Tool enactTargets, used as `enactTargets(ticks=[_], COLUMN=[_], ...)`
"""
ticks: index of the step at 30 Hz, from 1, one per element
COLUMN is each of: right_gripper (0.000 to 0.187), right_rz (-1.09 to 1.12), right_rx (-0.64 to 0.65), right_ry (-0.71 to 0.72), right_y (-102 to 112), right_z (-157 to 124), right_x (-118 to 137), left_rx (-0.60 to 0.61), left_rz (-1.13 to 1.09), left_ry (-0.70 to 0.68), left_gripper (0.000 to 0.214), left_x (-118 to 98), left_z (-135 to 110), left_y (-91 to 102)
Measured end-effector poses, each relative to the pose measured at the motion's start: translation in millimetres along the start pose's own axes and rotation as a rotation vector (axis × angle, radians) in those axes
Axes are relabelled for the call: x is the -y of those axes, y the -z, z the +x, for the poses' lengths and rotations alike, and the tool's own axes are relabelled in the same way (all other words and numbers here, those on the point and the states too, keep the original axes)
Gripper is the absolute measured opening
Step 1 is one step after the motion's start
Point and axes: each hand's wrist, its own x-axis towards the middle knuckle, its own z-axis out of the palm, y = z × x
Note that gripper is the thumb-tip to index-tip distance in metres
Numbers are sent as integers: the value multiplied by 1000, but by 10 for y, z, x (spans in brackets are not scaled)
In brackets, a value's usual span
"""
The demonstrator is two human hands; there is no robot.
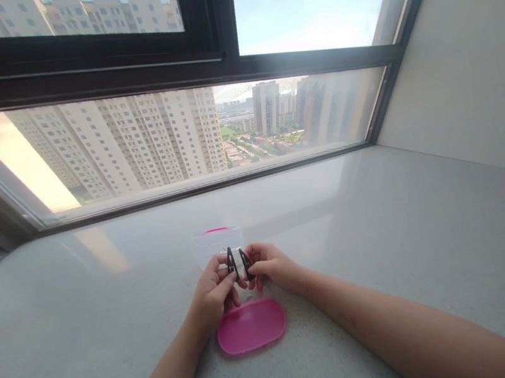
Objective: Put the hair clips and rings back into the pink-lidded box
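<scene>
My left hand (212, 294) pinches a small black hair clip (231, 262) and holds it upright. My right hand (272, 267) pinches a second black hair clip (245, 262) just beside the first; the two clips stand close together, nearly touching. Both hands hover above a pink oval lid (251, 326) that lies flat on the pale stone counter (386, 244). Behind the hands stands a clear plastic container (218, 243) with a pink edge showing at its far side; my fingers partly hide it.
A wide window with a dark frame (223, 66) runs along the back of the counter, with tower blocks outside. A plain wall (467, 65) closes the right side.
</scene>
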Motion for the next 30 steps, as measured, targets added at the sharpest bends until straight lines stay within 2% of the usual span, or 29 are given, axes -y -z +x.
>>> enactTargets(ticks=[30], right_gripper=[18], right_rz=[-72], right_rx=[-36], right_ry=[-9], right_y=[-16], right_z=[1], right_x=[15], left_rx=[-36], left_rz=[-12], left_ry=[49], left_gripper=[27], left_x=[13], left_z=[22], left_y=[-8])
